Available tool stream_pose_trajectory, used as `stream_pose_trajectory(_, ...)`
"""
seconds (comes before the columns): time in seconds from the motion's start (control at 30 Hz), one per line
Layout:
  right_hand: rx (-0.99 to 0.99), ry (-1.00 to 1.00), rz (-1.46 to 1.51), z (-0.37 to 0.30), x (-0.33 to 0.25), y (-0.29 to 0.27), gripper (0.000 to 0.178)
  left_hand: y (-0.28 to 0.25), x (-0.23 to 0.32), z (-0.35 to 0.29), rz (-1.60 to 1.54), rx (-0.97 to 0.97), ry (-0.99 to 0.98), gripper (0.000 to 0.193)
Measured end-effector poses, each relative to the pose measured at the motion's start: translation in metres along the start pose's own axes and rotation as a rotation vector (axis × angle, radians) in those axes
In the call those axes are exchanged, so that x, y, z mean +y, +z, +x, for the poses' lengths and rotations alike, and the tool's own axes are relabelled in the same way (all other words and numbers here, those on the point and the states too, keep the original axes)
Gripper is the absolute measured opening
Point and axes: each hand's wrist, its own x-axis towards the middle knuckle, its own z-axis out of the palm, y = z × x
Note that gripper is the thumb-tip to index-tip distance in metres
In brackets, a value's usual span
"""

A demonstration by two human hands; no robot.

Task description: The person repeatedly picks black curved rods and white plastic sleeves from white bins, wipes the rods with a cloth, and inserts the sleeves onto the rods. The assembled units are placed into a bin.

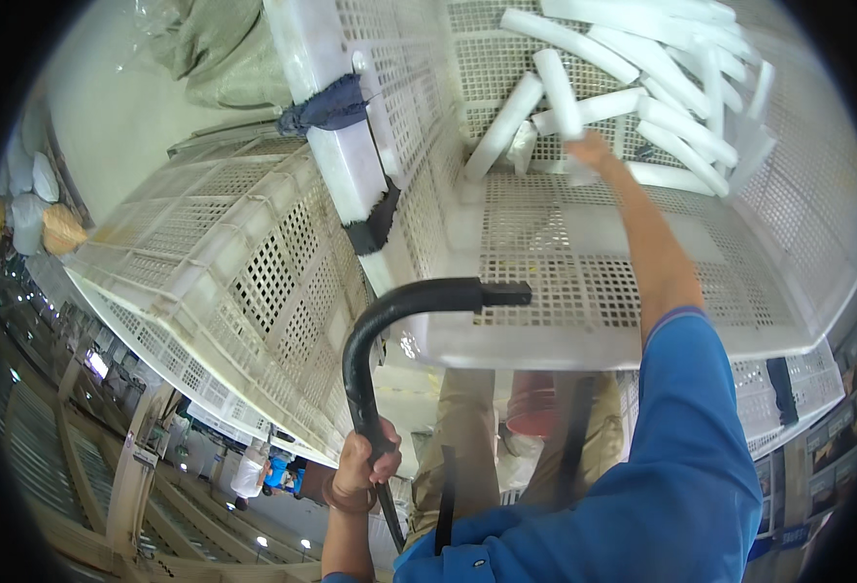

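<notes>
My left hand [366, 461] is wrapped round a bent black bar [362, 350], which curves up and to the right to a narrower squared tip. A band circles my left wrist. My right arm reaches across a large white perforated plastic crate [599, 255]. Inside, my right hand [592, 154] is closed at the near end of a white tube-shaped piece [558, 94]; its fingers are partly blurred. More white tube-shaped pieces [676, 83] lie in a loose heap around and beyond that hand.
Another perforated crate [239, 282] stands tilted at the left. Dark cloth strips [324, 105] are tied round a white crate edge between them. Greenish sacks [224, 53] lie at the top left. Below the crate is a red bucket [532, 403], near my legs. People [250, 473] are in the background.
</notes>
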Motion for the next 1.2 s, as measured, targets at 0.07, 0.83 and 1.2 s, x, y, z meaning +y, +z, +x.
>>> stream_pose_trajectory(0.07,-0.175,-0.147,0.658,-0.067,-0.021,0.013,0.056,0.007,0.006,-0.006,0.002,-0.029,0.017,0.056)
stream_pose_trajectory(0.83,-0.002,-0.644,2.686,-0.562,-0.041,-0.066,0.042,0.162,0.032,-0.179,0.783,-0.122,0.46,0.019)
stream_pose_trajectory(1.2,-0.079,-0.945,2.762,-0.729,-0.034,-0.034,0.037,0.164,-0.024,-0.199,1.189,-0.29,0.806,0.022)
